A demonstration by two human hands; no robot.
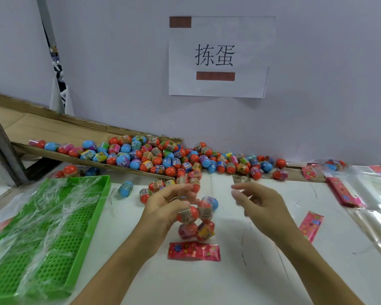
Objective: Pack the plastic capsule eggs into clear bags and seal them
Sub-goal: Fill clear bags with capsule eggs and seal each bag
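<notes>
A clear bag point(196, 219) holding several red and blue capsule eggs hangs upside down above the white table, its pink printed header point(194, 251) lying on the table below. My left hand point(167, 208) grips the bag from the left, fingers curled round the upper eggs. Just right of the bag, my right hand point(260, 205) hovers with loosely spread, blurred fingers and nothing visible in them. A big pile of loose capsule eggs point(163, 155) lies behind, spilling off a cardboard sheet point(53, 128) along the wall.
A green perforated tray point(42, 227) with plastic film over it stands at the left. At the right edge lie stacked clear bags with pink headers point(372, 205), and one loose pink bag header point(311, 225) nearer. A paper sign point(218, 56) hangs on the wall.
</notes>
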